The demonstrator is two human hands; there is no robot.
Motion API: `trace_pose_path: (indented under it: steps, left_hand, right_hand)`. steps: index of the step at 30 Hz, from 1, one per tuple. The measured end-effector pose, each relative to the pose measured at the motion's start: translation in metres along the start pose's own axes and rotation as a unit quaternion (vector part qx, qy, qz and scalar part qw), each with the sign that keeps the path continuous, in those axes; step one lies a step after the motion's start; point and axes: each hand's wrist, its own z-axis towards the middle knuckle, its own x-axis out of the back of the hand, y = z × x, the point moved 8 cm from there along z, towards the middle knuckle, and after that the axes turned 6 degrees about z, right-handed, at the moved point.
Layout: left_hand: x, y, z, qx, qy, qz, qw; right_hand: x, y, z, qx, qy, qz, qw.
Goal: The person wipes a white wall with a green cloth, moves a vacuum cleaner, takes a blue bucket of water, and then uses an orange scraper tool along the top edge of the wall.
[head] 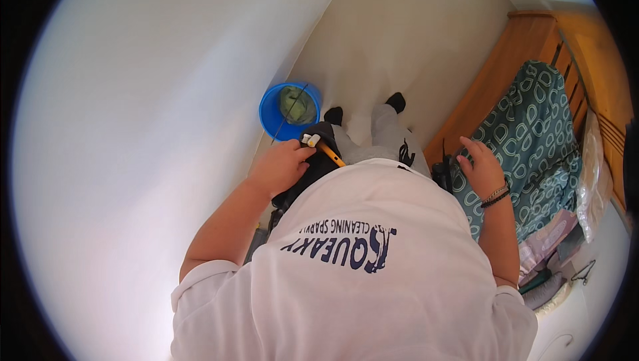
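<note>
My left hand (pixel 282 167) is at a black pouch (pixel 302 178) worn on my left hip. Its fingers curl by the pouch's edge, and whether they grip anything is hidden. Out of the pouch stick a yellow handle (pixel 331 154) and small white pieces (pixel 310 139), close to my fingertips. My right hand (pixel 481 166) is raised on the other side, palm inward, fingers apart and holding nothing. Beside it, a black holder (pixel 442 173) with a thin upright part hangs at my right hip. Teal patterned bedding (pixel 531 146) lies beyond that hand.
A blue bucket (pixel 269 111) with a green cloth (pixel 294 104) inside stands on the floor against the pale wall (pixel 150 86), near my foot. Along the right runs a wooden bed frame (pixel 504 66). Clear plastic wrapping (pixel 590 181) and a hanger (pixel 584 273) lie farther back.
</note>
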Motion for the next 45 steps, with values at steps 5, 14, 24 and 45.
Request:
trace_pose_path:
  steps: [5, 14, 24, 45]
  left_hand:
    - [0.017, 0.025, 0.031, 0.051, 0.010, 0.113, 0.992]
    - [0.076, 0.060, 0.067, -0.001, 0.067, 0.072, 0.995]
    - [0.175, -0.005, 0.153, 0.053, 0.161, -0.092, 0.981]
    - [0.176, 0.067, 0.348, 0.150, -0.338, -0.103, 0.923]
  right_hand:
    - [0.077, 0.008, 0.030, 0.055, 0.053, -0.031, 0.997]
    - [0.058, -0.098, 0.109, 0.254, -0.109, 0.027, 0.961]
    - [0.033, -0.190, 0.206, 0.247, -0.378, -0.015, 0.892]
    - [0.266, 0.087, 0.289, -0.008, -0.147, 0.750, 0.645]
